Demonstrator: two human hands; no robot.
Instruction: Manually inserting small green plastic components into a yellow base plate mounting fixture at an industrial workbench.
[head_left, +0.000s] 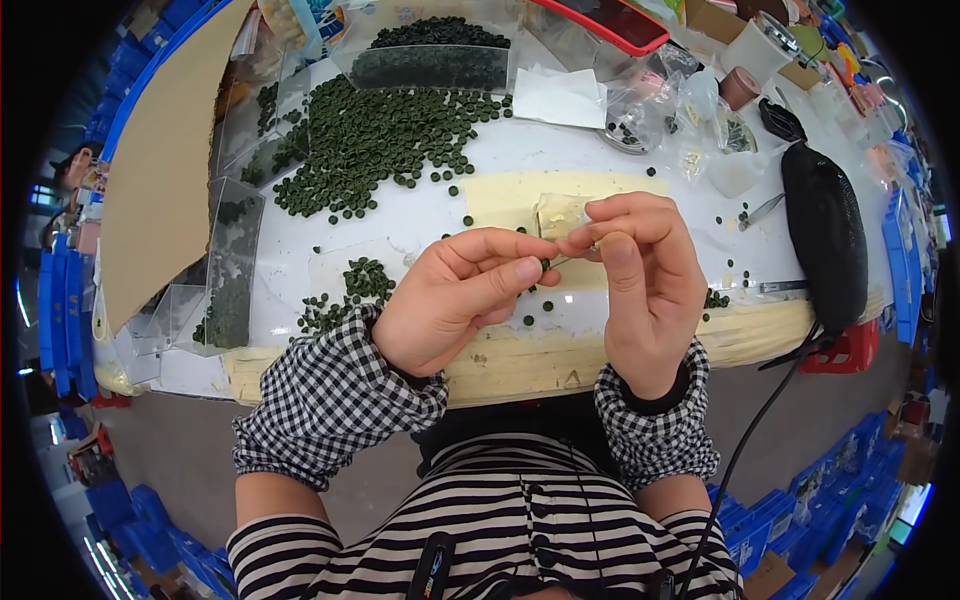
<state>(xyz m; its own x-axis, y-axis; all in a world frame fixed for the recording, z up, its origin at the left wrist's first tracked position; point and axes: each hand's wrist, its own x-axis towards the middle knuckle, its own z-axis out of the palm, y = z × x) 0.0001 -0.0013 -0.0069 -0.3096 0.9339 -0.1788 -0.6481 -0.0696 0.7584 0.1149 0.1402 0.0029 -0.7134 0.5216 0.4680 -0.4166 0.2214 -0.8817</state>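
Observation:
Both my hands meet over the front middle of the table, fingertips almost touching. My left hand (465,290) is closed in a pinch on a small dark green round piece (545,265). My right hand (655,280) pinches thumb against forefinger on something thin and pale, too small to name; a fine line runs from it toward the left fingertips. Just behind the fingers lies a small yellowish block (560,213). Loose green pieces (368,278) like the held one are gathered beside my left wrist, and a few lie scattered below the fingers.
A broad heap of green pieces (385,135) spreads at the back left, before a clear bin (430,68). Cardboard (165,170) leans at the left. White paper (560,97), a red-framed phone (610,25), plastic bags (715,125) and a black padded object (825,235) with a cable stand right.

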